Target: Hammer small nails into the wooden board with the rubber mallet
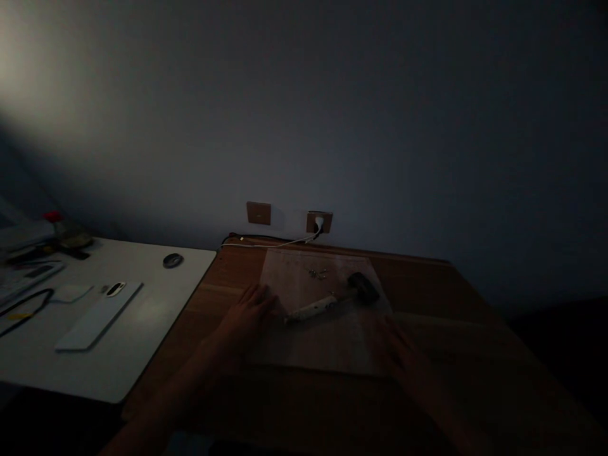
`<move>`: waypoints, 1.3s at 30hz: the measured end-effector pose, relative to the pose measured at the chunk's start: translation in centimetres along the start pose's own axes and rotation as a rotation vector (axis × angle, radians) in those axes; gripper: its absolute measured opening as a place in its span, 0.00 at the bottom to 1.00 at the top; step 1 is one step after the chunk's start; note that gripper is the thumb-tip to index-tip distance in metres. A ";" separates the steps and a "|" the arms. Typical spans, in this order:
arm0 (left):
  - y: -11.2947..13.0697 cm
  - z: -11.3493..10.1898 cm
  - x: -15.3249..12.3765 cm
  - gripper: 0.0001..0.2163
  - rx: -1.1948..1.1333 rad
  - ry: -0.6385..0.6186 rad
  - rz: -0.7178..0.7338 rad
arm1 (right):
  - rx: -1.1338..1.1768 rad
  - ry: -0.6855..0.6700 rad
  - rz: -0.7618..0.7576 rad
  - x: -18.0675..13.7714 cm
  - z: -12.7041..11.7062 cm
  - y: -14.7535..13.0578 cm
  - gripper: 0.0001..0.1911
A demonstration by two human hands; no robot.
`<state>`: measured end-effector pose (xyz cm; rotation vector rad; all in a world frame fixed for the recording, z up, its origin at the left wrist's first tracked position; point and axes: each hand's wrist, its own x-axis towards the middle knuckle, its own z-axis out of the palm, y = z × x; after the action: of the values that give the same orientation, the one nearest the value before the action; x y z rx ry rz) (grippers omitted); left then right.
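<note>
Viewing from the head camera: the scene is dim, and fine detail is limited.

1. Pale board (323,345) lies flat on the wooden table (451,297), its far edge near the wall. Flat placement gives the items on it a stable base.
2. Hammer (332,299) lies on the board, dark head to the far right, light handle pointing toward the left hand (249,310). Small metal pieces (317,273), possibly nails, lie just beyond it.
3. Left hand rests on the board's left edge, fingers extended and spread, closed on nothing. The fingertips are near the handle end but apart from it.
4. Right hand (396,351) lies at the board's near right edge. Whether its fingers are extended or curled cannot be told in the shadow.
5. One hand on each side probably keeps the board from sliding.
6. White table (142,329) adjoins on the left, bearing a flat white slab (97,316). A cable (266,243) runs to the wall socket (319,222).
</note>
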<state>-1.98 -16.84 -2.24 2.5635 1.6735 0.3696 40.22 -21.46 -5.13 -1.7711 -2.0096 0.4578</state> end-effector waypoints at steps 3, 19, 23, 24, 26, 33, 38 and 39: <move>-2.1 -1.6 -1.9 0.17 0.012 0.004 -0.021 | -0.009 -0.102 -0.060 -1.5 0.3 -2.4 0.30; -7.2 -3.4 -7.4 0.25 -0.040 0.012 -0.175 | -0.098 -0.225 -0.227 -3.4 2.4 -7.9 0.26; -5.3 -4.3 -7.0 0.21 -0.012 -0.010 -0.150 | -0.084 -0.168 -0.243 -3.5 2.7 -8.1 0.25; -4.7 -4.4 -7.0 0.20 -0.004 -0.002 -0.143 | -0.056 -0.140 -0.226 -3.6 2.8 -8.4 0.25; -3.4 -4.6 -6.8 0.19 0.000 0.016 -0.138 | 0.029 -0.078 -0.150 -3.8 2.8 -9.3 0.22; -0.3 -5.4 -5.4 0.09 -0.080 -0.061 -0.082 | 0.822 -0.135 0.177 -3.4 3.5 -15.5 0.18; 2.2 -6.5 -5.8 0.04 -0.190 -0.142 -0.108 | 1.511 -0.285 0.426 -1.5 5.6 -20.0 0.26; 3.1 -6.7 -6.1 0.04 -0.235 -0.147 -0.109 | 1.573 -0.272 0.465 -1.1 5.8 -20.6 0.25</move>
<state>-3.08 -24.21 3.80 2.2637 1.6043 0.3389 19.77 -25.19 0.18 -1.0107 -0.6527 1.8091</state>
